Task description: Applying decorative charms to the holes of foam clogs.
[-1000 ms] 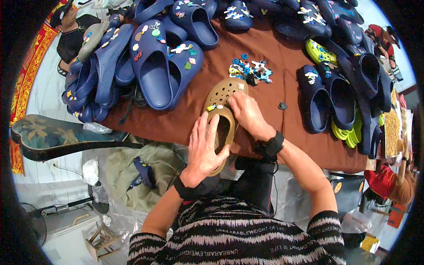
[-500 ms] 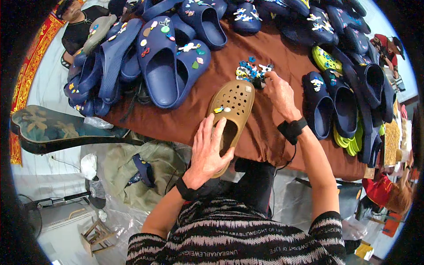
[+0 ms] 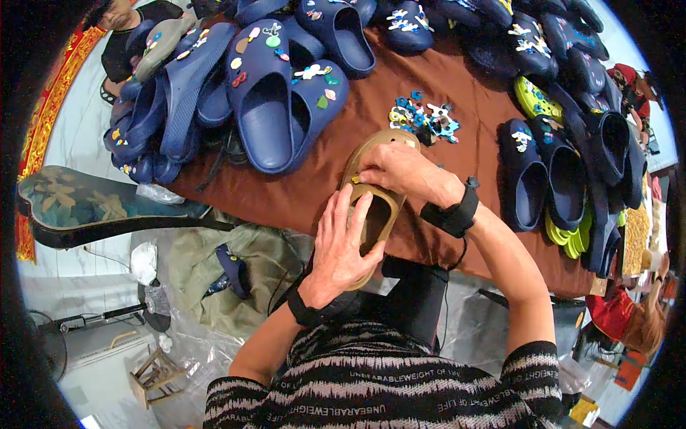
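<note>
A brown clog (image 3: 362, 153) lies toe away from me at the near part of the cloth-covered table. My left hand (image 3: 341, 247) grips its opening, fingers over the upper edge and thumb at the right side. Bent over the clog's holed toe, my right hand (image 3: 406, 171) has its fingertips pinched together against the upper. Whatever they hold is hidden. A small yellow charm (image 3: 356, 180) shows beside those fingertips. Beyond the toe lies a pile of blue, white and black shoe charms (image 3: 421, 120).
Navy clogs with charms (image 3: 266, 100) crowd the far left, and more navy clogs (image 3: 527, 182) stand at the right. Lime-green clogs (image 3: 537, 99) sit among them. The brown cloth (image 3: 286, 202) covers the table. A dark floral-patterned panel (image 3: 93, 205) juts out left.
My right hand has come from the charm pile, toward me and left, onto the clog's toe. The pile is in fuller view. My left hand keeps its hold.
</note>
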A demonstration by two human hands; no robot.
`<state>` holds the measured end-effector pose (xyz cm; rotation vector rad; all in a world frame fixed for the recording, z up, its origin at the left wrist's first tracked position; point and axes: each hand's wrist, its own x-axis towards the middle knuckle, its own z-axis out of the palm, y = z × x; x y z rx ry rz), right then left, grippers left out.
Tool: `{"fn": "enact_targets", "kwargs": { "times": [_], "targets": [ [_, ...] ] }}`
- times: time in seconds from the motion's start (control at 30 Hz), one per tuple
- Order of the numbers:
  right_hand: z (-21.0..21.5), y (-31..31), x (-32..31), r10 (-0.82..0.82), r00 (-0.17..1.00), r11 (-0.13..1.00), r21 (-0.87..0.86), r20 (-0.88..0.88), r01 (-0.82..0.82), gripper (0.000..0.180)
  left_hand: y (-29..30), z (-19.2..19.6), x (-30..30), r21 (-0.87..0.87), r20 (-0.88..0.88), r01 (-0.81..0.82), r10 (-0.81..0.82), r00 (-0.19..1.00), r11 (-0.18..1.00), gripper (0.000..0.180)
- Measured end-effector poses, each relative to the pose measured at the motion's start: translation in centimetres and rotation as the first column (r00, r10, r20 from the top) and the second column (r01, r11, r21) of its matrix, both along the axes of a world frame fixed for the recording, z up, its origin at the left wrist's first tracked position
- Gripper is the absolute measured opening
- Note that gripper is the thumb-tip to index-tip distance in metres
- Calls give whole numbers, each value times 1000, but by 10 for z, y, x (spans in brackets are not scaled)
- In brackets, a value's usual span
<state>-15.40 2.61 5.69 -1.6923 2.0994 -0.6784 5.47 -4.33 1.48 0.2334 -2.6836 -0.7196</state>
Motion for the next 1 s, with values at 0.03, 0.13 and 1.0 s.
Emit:
{"fn": "enact_targets", "kwargs": {
  "times": [0.03, 0.13, 1.0],
  "targets": [
    [0, -3, 2, 2, 999, 999, 37, -48, 0, 25, 0, 0, 0, 2, 1, 2, -2, 1000, 1000, 88],
    [-10, -4, 5, -41, 996, 999, 14, -75, 42, 22, -1, -1, 1, -8, 16, -5, 5, 1000, 1000, 89],
    [-28, 41, -37, -514, 842, 798, -269, 162, 539, 20, -7, 8, -21, 62, -92, 3, 3, 996, 998, 87]
  ]
}}
